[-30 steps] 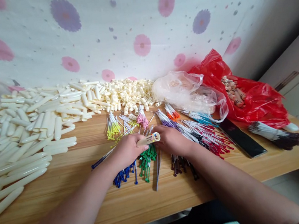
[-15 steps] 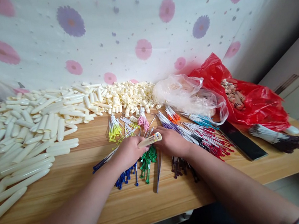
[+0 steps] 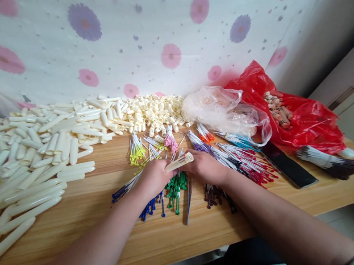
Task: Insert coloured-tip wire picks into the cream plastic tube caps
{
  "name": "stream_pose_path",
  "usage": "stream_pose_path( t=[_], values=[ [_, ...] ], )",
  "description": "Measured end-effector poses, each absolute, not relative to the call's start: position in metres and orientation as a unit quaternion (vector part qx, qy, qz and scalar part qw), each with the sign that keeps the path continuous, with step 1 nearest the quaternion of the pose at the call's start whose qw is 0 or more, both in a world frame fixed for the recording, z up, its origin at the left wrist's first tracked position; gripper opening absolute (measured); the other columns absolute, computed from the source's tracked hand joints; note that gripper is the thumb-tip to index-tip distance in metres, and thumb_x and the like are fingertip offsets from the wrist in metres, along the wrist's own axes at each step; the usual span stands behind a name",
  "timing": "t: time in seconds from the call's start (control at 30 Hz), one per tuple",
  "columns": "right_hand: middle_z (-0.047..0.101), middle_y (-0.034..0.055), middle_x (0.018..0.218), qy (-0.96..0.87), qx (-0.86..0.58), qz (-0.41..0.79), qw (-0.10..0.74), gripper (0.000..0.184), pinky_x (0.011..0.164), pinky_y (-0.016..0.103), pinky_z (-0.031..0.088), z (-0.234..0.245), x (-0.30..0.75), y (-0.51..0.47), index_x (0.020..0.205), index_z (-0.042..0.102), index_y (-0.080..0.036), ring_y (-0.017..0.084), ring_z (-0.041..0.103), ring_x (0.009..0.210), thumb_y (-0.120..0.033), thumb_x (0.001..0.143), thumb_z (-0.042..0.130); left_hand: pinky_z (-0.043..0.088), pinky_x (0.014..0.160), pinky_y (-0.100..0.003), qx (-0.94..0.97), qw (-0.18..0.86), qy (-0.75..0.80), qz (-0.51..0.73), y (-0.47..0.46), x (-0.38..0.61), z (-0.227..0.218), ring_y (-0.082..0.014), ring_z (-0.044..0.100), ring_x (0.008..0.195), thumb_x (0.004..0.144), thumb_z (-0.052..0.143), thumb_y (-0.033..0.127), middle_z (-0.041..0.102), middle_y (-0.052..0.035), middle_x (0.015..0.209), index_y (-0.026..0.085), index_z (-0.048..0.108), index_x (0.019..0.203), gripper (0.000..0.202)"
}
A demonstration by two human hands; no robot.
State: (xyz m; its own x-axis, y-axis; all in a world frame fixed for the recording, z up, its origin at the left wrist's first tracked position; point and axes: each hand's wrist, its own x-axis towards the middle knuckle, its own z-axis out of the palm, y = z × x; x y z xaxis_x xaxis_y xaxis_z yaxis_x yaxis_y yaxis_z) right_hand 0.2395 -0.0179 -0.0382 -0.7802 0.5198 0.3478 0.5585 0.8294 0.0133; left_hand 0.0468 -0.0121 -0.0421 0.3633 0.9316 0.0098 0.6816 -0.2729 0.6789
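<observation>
My left hand [image 3: 156, 176] is closed around a cream multicolour pen barrel [image 3: 179, 162], whose slotted end points right and shows colours inside. Right beside that end is my right hand [image 3: 207, 167], fingers curled; their tips, and anything between them, are hidden. Pen refills with coloured tips lie fanned around both hands: green refills [image 3: 176, 191] and blue refills [image 3: 148, 207] below, yellow refills [image 3: 137, 152] and pink refills [image 3: 170, 139] beyond, red refills [image 3: 258, 168] to the right. Metal tweezers [image 3: 189, 203] lie between my forearms.
Cream pen tubes [image 3: 47, 147] are heaped at left, with small slotted parts [image 3: 156, 111] behind. At right are a clear plastic bag [image 3: 217, 107], a red bag [image 3: 311, 123], a black flat object [image 3: 289, 165] and a bundle of dark-tipped refills [image 3: 331, 162] on the wooden table [image 3: 143, 255].
The view has shifted slightly. The barrel's slotted end has tilted up a little and turned more side-on, still in my left hand. My right hand stays beside it.
</observation>
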Motion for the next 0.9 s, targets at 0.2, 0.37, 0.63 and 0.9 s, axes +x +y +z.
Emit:
stream_pose_path(
  t=[0.2, 0.37, 0.63, 0.9],
  values=[
    [0.067, 0.007, 0.095, -0.946, -0.237, 0.013, 0.222, 0.024, 0.077, 0.03, 0.048, -0.027, 0.234, -0.037, 0.087, 0.065, -0.019, 0.018, 0.059, 0.089, -0.017, 0.093, 0.043, 0.034, 0.054, -0.026, 0.768, 0.311, 0.513, 0.222, -0.012, 0.045, -0.043, -0.0195, 0.058, 0.061, 0.071, 0.058, 0.025, 0.064, -0.0023, 0.06, 0.019, 0.07, 0.066, 0.014],
    [0.066, 0.0077, 0.089, -0.896, -0.196, 0.169, 0.361, 0.015, 0.075, 0.03, 0.051, -0.005, 0.232, -0.061, 0.088, 0.064, -0.019, 0.016, 0.061, 0.086, -0.015, 0.089, 0.05, 0.037, 0.054, -0.025, 0.755, 0.344, 0.503, 0.244, -0.011, 0.044, -0.047, -0.0187, 0.057, 0.062, 0.07, 0.06, 0.028, 0.064, -0.0012, 0.06, 0.019, 0.069, 0.063, 0.015],
    [0.061, -0.0038, 0.069, -0.576, -0.265, 0.547, 0.546, 0.014, 0.055, 0.023, 0.05, 0.004, 0.223, -0.048, 0.078, 0.061, -0.02, 0.008, 0.058, 0.057, -0.022, 0.072, 0.074, 0.034, 0.046, -0.022, 0.646, 0.49, 0.449, 0.376, -0.017, 0.04, -0.025, -0.01, 0.046, 0.047, 0.072, 0.064, 0.044, 0.059, 0.0012, 0.057, 0.014, 0.067, 0.075, 0.031],
    [0.06, -0.0053, 0.064, -0.544, -0.272, 0.557, 0.566, 0.014, 0.047, 0.021, 0.049, -0.008, 0.196, -0.026, 0.078, 0.064, -0.02, 0.007, 0.057, 0.05, -0.022, 0.069, 0.075, 0.027, 0.039, -0.018, 0.59, 0.592, 0.365, 0.411, -0.029, 0.041, -0.013, -0.004, 0.039, 0.041, 0.072, 0.068, 0.037, 0.062, -0.0002, 0.06, 0.011, 0.064, 0.072, 0.026]
  ],
)
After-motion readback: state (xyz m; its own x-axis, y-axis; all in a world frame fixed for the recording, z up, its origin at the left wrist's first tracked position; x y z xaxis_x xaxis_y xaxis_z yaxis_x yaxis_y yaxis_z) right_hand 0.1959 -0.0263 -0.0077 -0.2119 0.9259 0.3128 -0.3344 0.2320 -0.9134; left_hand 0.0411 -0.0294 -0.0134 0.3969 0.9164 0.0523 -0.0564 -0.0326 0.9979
